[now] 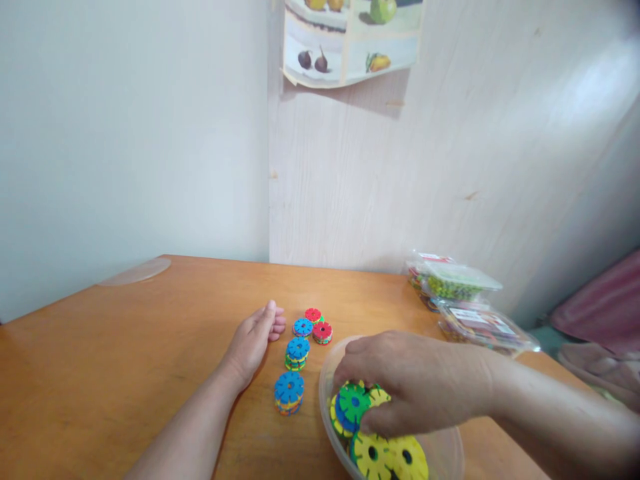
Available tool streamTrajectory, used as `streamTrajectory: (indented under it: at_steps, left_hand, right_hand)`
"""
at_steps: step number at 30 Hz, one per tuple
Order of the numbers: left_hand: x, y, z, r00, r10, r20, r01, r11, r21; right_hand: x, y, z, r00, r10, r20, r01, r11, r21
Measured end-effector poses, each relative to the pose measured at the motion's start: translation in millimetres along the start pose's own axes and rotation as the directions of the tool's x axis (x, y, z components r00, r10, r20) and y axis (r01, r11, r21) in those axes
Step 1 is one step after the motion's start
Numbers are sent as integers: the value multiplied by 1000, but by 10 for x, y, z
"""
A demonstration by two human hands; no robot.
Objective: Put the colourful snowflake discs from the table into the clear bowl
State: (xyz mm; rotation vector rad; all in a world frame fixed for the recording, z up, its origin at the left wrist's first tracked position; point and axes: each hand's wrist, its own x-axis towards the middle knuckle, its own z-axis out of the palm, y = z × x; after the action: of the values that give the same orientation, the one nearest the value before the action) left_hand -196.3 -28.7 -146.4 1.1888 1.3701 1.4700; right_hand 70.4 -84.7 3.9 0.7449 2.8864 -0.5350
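Note:
My left hand [255, 341] rests on the orange table [125, 347], fingers loosely curled together and holding nothing I can see, just left of several small stacks of toothed plastic discs. Those stacks include a blue-topped one [289, 393] nearest me, another blue-topped one [298, 353], a small blue one [303, 327] and two red ones [323, 332] further back. My right hand [410, 380] reaches into a clear plastic bowl [445, 453] and its fingers pinch a green disc [355, 401] lying among yellow and blue discs [390, 457].
Clear lidded containers [460, 280] of small coloured pieces stand at the table's back right, by the wooden wall. A round clear lid [136, 271] lies at the back left corner. A fruit poster [350, 40] hangs above. Pink fabric [600, 307] lies right of the table.

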Motion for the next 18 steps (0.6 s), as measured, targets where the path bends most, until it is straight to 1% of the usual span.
streamTrajectory:
  at_steps: [4,9,11,14,18]
  left_hand:
    - [-4,11,2,1000,-9,0,9,1000,8]
    - [-22,38,5,1000,-14,3,13,1000,11]
    - [-23,38,4,1000,-16,3,16,1000,11]
    - [-17,26,0,1000,-12,7,12,1000,15]
    - [-16,24,2,1000,-12,15,12,1000,16]
  right_hand:
    - [-12,45,-22,999,24,-41,-25,1000,-8]
    - [-3,199,0,979,108,-173,-132,982,-134]
    - [17,231,30,978,114,-176,-146,973,-180]
    - [42,227,61,983,103,-154,-136,966,-219]
    - [27,190,41,982,92,-162,-126,968,-216]
